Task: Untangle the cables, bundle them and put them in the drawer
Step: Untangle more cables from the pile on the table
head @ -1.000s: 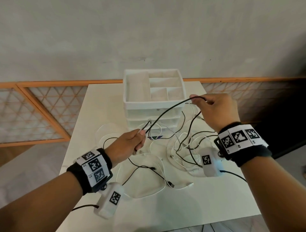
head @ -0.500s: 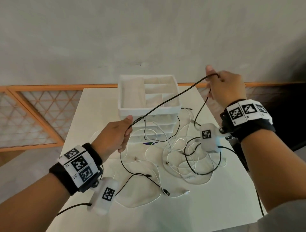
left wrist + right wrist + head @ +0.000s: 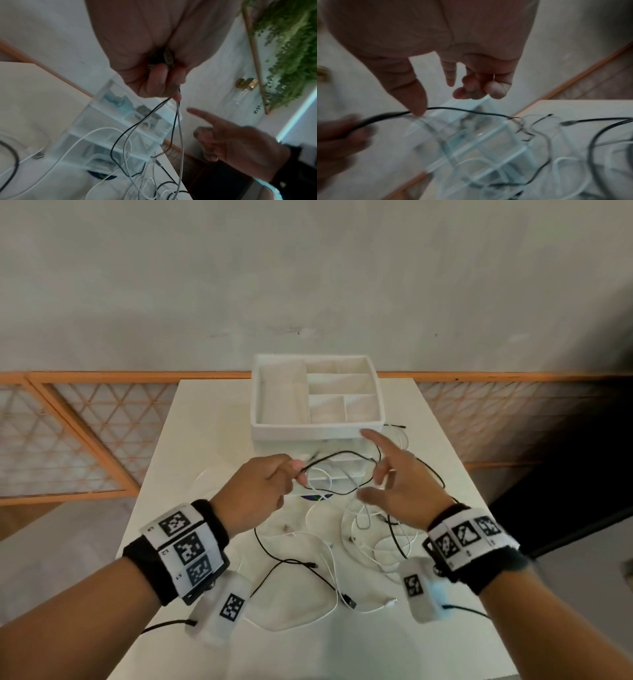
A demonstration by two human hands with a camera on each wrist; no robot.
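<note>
My left hand (image 3: 298, 474) pinches a folded end of a thin black cable (image 3: 346, 453); in the left wrist view the strands (image 3: 137, 124) hang down from its curled fingers (image 3: 171, 88). The cable makes a loop in front of the white drawer unit (image 3: 315, 430), towards my right hand (image 3: 373, 467). That hand is spread, index finger up, holding nothing; in the right wrist view its thumb (image 3: 418, 108) just touches the black cable (image 3: 462, 109). A tangle of white and black cables (image 3: 363, 542) lies on the table under both hands.
The drawer unit stands at the back of the white table (image 3: 205, 440), with an open compartment tray on top and drawers below. An orange lattice railing (image 3: 85, 433) and a grey wall lie behind. The table's right edge drops to dark floor.
My right hand has come down from high on the right to beside the left hand and let go of the black cable. The cable, stretched taut before, now hangs in a slack loop.
</note>
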